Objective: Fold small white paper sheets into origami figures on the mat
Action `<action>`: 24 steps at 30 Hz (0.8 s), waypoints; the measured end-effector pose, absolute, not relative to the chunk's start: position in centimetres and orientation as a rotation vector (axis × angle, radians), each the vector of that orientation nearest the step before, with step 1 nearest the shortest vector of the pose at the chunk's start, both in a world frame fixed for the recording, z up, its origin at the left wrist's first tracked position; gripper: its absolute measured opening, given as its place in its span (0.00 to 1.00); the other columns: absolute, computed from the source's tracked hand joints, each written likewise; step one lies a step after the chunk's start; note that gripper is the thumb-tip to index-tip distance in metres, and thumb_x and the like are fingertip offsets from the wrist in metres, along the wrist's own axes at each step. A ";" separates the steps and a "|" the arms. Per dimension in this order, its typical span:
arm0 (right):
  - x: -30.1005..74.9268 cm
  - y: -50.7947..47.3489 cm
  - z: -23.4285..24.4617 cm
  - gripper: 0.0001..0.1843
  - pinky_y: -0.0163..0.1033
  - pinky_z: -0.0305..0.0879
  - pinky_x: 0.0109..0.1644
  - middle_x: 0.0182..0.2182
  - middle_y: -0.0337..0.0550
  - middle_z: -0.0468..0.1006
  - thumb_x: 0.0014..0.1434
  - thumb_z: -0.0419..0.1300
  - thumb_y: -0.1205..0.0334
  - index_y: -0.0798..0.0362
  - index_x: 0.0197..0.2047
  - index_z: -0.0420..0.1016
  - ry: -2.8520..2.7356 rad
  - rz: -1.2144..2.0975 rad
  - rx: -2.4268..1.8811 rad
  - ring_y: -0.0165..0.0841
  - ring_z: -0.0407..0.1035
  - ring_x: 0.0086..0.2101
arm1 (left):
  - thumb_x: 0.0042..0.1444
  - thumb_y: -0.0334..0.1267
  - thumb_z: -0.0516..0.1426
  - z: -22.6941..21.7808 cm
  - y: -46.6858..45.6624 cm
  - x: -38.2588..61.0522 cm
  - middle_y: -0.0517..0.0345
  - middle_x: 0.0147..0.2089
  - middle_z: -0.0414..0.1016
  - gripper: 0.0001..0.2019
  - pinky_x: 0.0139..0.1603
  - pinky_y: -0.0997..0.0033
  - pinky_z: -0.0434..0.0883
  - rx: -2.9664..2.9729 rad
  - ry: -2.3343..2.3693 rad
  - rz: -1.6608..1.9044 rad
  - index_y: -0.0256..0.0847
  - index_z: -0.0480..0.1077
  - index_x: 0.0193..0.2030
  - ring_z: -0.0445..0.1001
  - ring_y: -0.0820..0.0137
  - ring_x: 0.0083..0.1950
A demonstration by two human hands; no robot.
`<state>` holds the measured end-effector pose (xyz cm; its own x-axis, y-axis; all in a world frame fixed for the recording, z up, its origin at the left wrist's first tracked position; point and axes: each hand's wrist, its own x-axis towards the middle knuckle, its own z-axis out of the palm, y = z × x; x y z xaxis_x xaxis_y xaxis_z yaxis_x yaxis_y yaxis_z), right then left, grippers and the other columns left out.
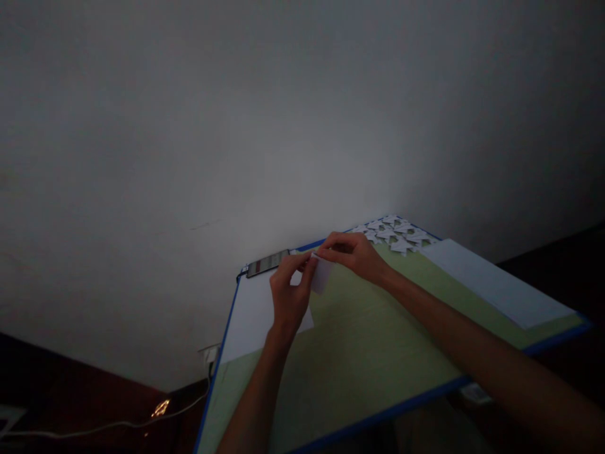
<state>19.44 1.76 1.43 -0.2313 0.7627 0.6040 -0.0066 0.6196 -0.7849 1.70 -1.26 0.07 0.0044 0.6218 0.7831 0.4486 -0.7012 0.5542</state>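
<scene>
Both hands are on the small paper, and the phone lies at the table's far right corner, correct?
No: the head view shows the phone at the far left corner of the table. The left hand and right hand are both on the small paper.

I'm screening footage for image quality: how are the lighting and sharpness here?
Head view: dim overall, the wall grey and fading darker toward the right; head view: one warm bright patch at lower left; head view: the small paper at the left hand and right hand looks soft, its fine folds unclear.
</scene>
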 end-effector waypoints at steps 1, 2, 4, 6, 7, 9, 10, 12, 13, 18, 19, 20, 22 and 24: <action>19.4 1.7 1.5 0.17 0.37 0.65 0.34 0.29 0.40 0.79 0.58 0.65 0.45 0.52 0.33 0.81 -1.668 0.810 -0.617 0.32 0.69 0.31 | 0.59 0.41 0.63 0.1 -1.3 1.7 0.56 0.37 0.81 0.07 0.42 0.67 0.72 2.106 1.150 1.781 0.44 0.81 0.42 0.76 0.68 0.37; 19.5 1.7 1.5 0.17 0.37 0.65 0.34 0.30 0.40 0.78 0.58 0.65 0.45 0.52 0.33 0.81 -1.677 0.801 -0.601 0.32 0.69 0.31 | 0.59 0.41 0.63 0.1 -1.3 1.7 0.56 0.37 0.81 0.07 0.42 0.67 0.72 2.093 1.159 1.769 0.44 0.80 0.41 0.76 0.68 0.37; 19.5 1.5 1.6 0.16 0.38 0.64 0.34 0.30 0.40 0.77 0.59 0.65 0.46 0.51 0.34 0.81 -1.702 0.761 -0.579 0.31 0.68 0.30 | 0.59 0.42 0.63 0.0 -1.3 1.6 0.56 0.37 0.81 0.08 0.43 0.67 0.72 2.049 1.175 1.747 0.44 0.80 0.41 0.76 0.68 0.37; 19.5 1.4 1.7 0.14 0.37 0.62 0.33 0.30 0.39 0.77 0.58 0.66 0.48 0.50 0.35 0.82 -1.720 0.707 -0.575 0.30 0.66 0.29 | 0.59 0.44 0.63 -0.1 -1.3 1.6 0.55 0.38 0.82 0.08 0.43 0.66 0.73 1.978 1.162 1.733 0.43 0.81 0.41 0.77 0.67 0.38; 19.5 1.4 1.7 0.13 0.37 0.62 0.33 0.30 0.39 0.77 0.58 0.67 0.49 0.50 0.36 0.83 -1.724 0.686 -0.576 0.30 0.65 0.29 | 0.58 0.44 0.64 -0.1 -1.2 1.6 0.55 0.38 0.82 0.09 0.44 0.66 0.73 1.934 1.143 1.729 0.43 0.81 0.41 0.77 0.67 0.38; 19.4 1.4 1.7 0.12 0.38 0.62 0.34 0.30 0.39 0.77 0.58 0.67 0.50 0.49 0.36 0.83 -1.720 0.662 -0.570 0.30 0.65 0.29 | 0.57 0.45 0.64 -0.2 -1.1 1.5 0.54 0.39 0.82 0.09 0.45 0.65 0.74 1.842 1.101 1.722 0.44 0.81 0.40 0.78 0.67 0.39; 19.4 1.4 1.6 0.11 0.38 0.63 0.34 0.30 0.39 0.77 0.58 0.67 0.51 0.49 0.36 0.83 -1.715 0.656 -0.564 0.30 0.66 0.30 | 0.56 0.45 0.65 -0.2 -1.1 1.5 0.54 0.40 0.82 0.09 0.45 0.65 0.74 1.802 1.088 1.722 0.44 0.81 0.40 0.78 0.66 0.40; 19.3 1.5 1.4 0.10 0.38 0.64 0.35 0.32 0.39 0.79 0.59 0.67 0.52 0.48 0.37 0.83 -1.702 0.644 -0.553 0.30 0.67 0.31 | 0.55 0.45 0.66 -0.2 -1.0 1.6 0.54 0.39 0.82 0.09 0.45 0.65 0.74 1.746 1.082 1.725 0.43 0.81 0.39 0.78 0.67 0.39; 19.3 1.6 1.3 0.09 0.37 0.64 0.36 0.32 0.40 0.79 0.58 0.68 0.52 0.48 0.38 0.84 -1.692 0.636 -0.552 0.30 0.68 0.31 | 0.54 0.45 0.67 -0.1 -1.0 1.6 0.54 0.39 0.82 0.10 0.45 0.65 0.74 1.726 1.082 1.729 0.43 0.81 0.39 0.78 0.67 0.39; 19.2 2.1 0.8 0.09 0.37 0.66 0.36 0.33 0.41 0.82 0.57 0.69 0.54 0.50 0.39 0.84 -1.659 0.605 -0.541 0.30 0.70 0.32 | 0.51 0.45 0.68 0.4 -1.2 2.0 0.53 0.37 0.83 0.11 0.42 0.66 0.76 1.623 1.055 1.764 0.40 0.81 0.36 0.79 0.66 0.38; 19.2 2.1 0.8 0.09 0.37 0.66 0.36 0.33 0.41 0.82 0.58 0.69 0.55 0.50 0.39 0.84 -1.660 0.603 -0.526 0.31 0.71 0.32 | 0.51 0.44 0.68 0.5 -1.2 2.0 0.53 0.37 0.83 0.11 0.42 0.66 0.76 1.614 1.047 1.772 0.40 0.81 0.35 0.79 0.66 0.38; 19.2 2.2 0.8 0.09 0.38 0.66 0.36 0.33 0.41 0.82 0.58 0.69 0.55 0.50 0.39 0.84 -1.664 0.601 -0.509 0.31 0.71 0.33 | 0.51 0.44 0.68 0.6 -1.3 2.0 0.53 0.36 0.83 0.10 0.41 0.67 0.76 1.617 1.043 1.774 0.40 0.81 0.35 0.79 0.66 0.38; 19.2 2.2 0.7 0.08 0.38 0.66 0.36 0.32 0.41 0.81 0.58 0.69 0.55 0.49 0.39 0.85 -1.676 0.592 -0.491 0.31 0.72 0.33 | 0.52 0.44 0.67 0.8 -1.5 2.0 0.54 0.35 0.82 0.09 0.40 0.68 0.75 1.647 1.053 1.774 0.40 0.81 0.34 0.79 0.67 0.37; 19.3 2.1 0.8 0.08 0.38 0.66 0.36 0.32 0.41 0.81 0.59 0.68 0.55 0.49 0.39 0.85 -1.683 0.581 -0.488 0.31 0.71 0.32 | 0.55 0.44 0.66 1.0 -1.7 1.9 0.54 0.34 0.82 0.09 0.38 0.69 0.75 1.687 1.072 1.768 0.40 0.81 0.34 0.78 0.67 0.36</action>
